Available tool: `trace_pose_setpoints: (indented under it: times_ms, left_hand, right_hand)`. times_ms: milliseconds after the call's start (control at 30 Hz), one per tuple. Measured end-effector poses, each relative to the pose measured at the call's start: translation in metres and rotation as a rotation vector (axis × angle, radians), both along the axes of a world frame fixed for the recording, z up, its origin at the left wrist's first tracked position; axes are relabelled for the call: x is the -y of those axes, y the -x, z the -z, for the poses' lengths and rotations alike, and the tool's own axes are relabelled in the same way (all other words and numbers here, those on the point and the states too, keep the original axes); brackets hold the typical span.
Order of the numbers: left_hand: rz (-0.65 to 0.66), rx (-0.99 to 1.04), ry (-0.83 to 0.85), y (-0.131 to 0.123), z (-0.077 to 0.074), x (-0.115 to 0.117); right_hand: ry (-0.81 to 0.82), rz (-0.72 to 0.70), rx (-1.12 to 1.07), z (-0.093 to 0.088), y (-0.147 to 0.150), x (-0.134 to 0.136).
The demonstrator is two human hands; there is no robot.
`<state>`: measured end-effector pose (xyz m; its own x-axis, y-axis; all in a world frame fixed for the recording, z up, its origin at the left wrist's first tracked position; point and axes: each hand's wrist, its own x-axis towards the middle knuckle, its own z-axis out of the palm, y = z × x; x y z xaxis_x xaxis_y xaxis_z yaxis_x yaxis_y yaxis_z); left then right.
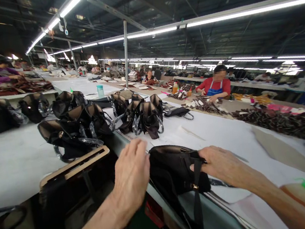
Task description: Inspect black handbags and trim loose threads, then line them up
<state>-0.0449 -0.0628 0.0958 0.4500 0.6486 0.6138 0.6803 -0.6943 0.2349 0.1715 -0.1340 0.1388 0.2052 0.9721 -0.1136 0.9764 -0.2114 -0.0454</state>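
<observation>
A black handbag (174, 168) with a gold clasp lies on the white table (223, 130) right in front of me, its strap hanging over the table's near edge. My right hand (220, 167) grips the bag's right side, thumb on the strap. My left hand (131, 173) rests against the bag's left side with its fingers stretched out and close together, and nothing shows in it.
Several more black handbags (79, 125) stand in groups behind, beside a wooden frame (74, 166). Dark leather strips (276, 120) lie to the right, and a bottle with a green nozzle (301, 191) lies near my right arm. A worker in red (217, 85) sits across the table.
</observation>
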Motion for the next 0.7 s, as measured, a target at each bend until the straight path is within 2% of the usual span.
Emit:
trace_pose_setpoints:
  times_ms: [33, 100, 167, 200, 267, 367, 567, 633, 700]
  left_hand:
    - [0.171, 0.039, -0.091, -0.003, 0.002, 0.011]
    - [0.649, -0.095, -0.098, -0.01, 0.006, 0.03]
    - [0.833, -0.29, 0.084, -0.018, 0.004, 0.042]
    - [0.828, -0.385, 0.196, -0.022, 0.002, 0.044]
    - [0.722, -0.55, 0.399, -0.023, -0.006, 0.044]
    - [0.621, -0.662, 0.601, -0.01, -0.015, 0.038]
    - [0.61, -0.479, 0.809, 0.039, -0.005, 0.024]
    - [0.613, -0.444, 0.823, 0.04, -0.001, 0.021]
    - [0.587, -0.43, 0.774, 0.03, 0.003, 0.02]
  right_hand:
    - [0.003, 0.005, -0.001, 0.0, 0.0, 0.0]
    - [0.0, 0.004, 0.007, 0.0, 0.0, 0.0]
    - [-0.01, -0.011, 0.024, -0.001, 0.003, -0.001]
    - [-0.005, -0.023, 0.029, -0.001, 0.005, -0.001]
    - [0.021, -0.05, 0.028, -0.004, 0.008, 0.0]
    - [0.034, -0.045, 0.037, -0.007, 0.005, 0.003]
    - [0.071, 0.013, 0.016, -0.006, -0.002, 0.006]
    - [0.083, -0.012, 0.022, -0.003, 0.006, 0.005]
    - [0.087, -0.042, 0.025, 0.001, 0.016, 0.002]
